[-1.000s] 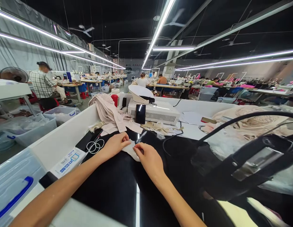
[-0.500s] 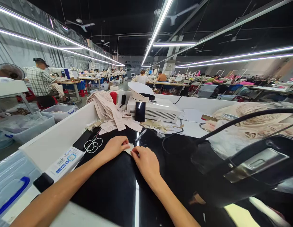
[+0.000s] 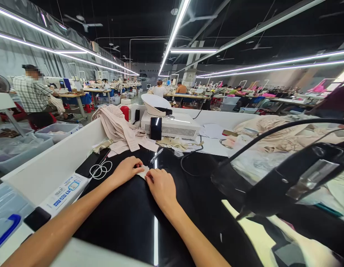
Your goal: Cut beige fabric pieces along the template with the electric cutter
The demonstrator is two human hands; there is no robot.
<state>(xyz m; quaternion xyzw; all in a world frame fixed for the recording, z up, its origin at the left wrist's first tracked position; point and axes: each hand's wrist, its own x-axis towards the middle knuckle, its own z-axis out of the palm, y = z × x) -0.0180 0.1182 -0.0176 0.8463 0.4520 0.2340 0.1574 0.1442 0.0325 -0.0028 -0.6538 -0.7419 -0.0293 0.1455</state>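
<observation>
My left hand (image 3: pixel 126 169) and my right hand (image 3: pixel 161 186) rest close together on a glossy black work surface (image 3: pixel 133 222). Both are closed, fingertips pinching a small pale piece of fabric (image 3: pixel 143 172) that lies between them, mostly hidden by the fingers. White-handled scissors (image 3: pixel 101 168) lie just left of my left hand, beside a dark phone (image 3: pixel 88 164). A stack of beige fabric pieces (image 3: pixel 116 126) is heaped behind my hands.
A white machine (image 3: pixel 172 126) with a dark upright device (image 3: pixel 156 128) stands at the back. A black lamp head on an arm (image 3: pixel 294 178) looms at right over beige lace fabric (image 3: pixel 283 137). A white wall (image 3: pixel 52 167) borders the left; plastic bins (image 3: pixel 24 148) and other workers beyond.
The fabric piece has been folded smaller between my fingers and my hands have drawn closer together. The view has shifted slightly right and down.
</observation>
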